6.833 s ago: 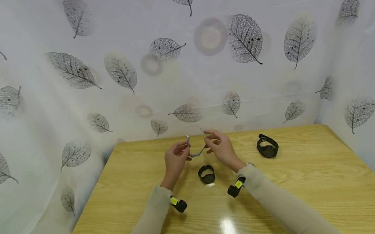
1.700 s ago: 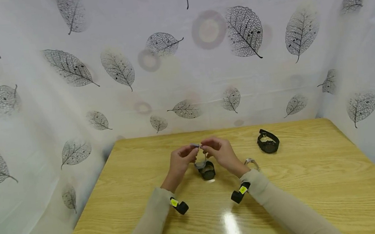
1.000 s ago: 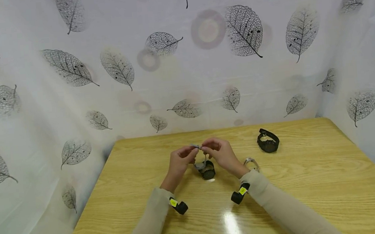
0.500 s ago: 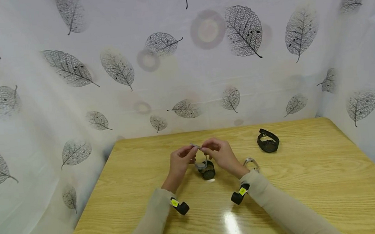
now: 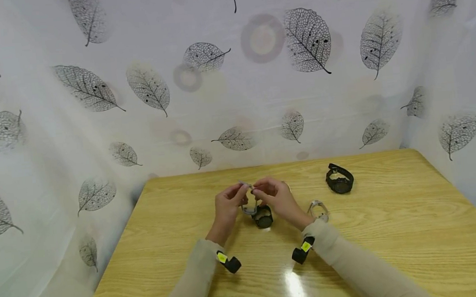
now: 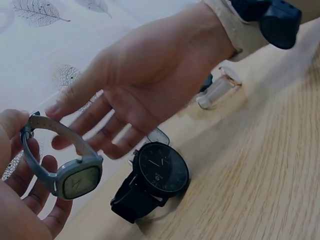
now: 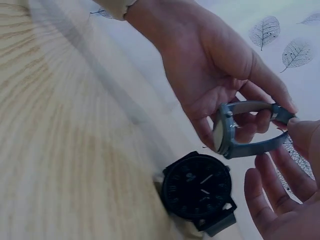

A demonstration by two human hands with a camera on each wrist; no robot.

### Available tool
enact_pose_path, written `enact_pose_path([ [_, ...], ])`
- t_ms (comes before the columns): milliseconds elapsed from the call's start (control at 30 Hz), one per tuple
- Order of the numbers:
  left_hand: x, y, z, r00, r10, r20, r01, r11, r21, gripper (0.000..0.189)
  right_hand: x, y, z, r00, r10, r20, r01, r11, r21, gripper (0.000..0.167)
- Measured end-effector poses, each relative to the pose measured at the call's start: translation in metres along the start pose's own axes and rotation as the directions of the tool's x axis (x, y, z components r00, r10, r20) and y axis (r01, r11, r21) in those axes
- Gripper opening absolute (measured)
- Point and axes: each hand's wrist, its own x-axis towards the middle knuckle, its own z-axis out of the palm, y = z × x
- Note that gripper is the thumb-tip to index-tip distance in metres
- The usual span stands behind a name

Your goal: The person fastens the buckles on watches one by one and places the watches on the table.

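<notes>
Both hands hold a wristwatch with a grey-blue strap and squarish case, raised above the table. Its strap is bent into a loop, the case hanging lowest in the head view. My left hand pinches the strap at the buckle end. Thumb and forefinger of my right hand pinch the strap ends from the other side. In the left wrist view the watch dial faces the camera; fingers partly hide the buckle. Just below the hands, a black watch with a round dial rests on the table.
A pale-strapped watch lies by the right wrist. Farther right is another black watch. A pale curved edge shows behind the right hand. The wooden table ends at a leaf-patterned curtain.
The strap, earlier spread wide between the hands, now forms a loop with its ends together. Over the last half second, hands and watch have shifted slightly left.
</notes>
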Motion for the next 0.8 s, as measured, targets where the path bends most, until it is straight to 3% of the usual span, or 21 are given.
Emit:
enact_pose_path([
  [233, -0.0007, 0.0029, -0.0012, 0.999, -0.008, -0.038, 0.007, 1.0, -0.027, 0.031, -0.0054, 0.0049, 0.0024, 0.997, 0.055, 0.047, -0.053, 0.997, -0.054, 0.031],
  [467, -0.0029, 0.0021, -0.0048, 1.0, 0.018, -0.015, -0.019, 0.999, -0.04, 0.032, -0.0077, 0.0002, 0.0026, 0.999, 0.032, -0.027, -0.034, 0.997, -0.07, 0.026],
  [800, -0.0044, -0.0022, -0.0066, 0.999, 0.04, 0.025, -0.038, 0.998, -0.049, 0.022, -0.007, -0.0016, 0.0039, 0.996, 0.057, -0.064, -0.06, 0.997, -0.043, 0.026],
])
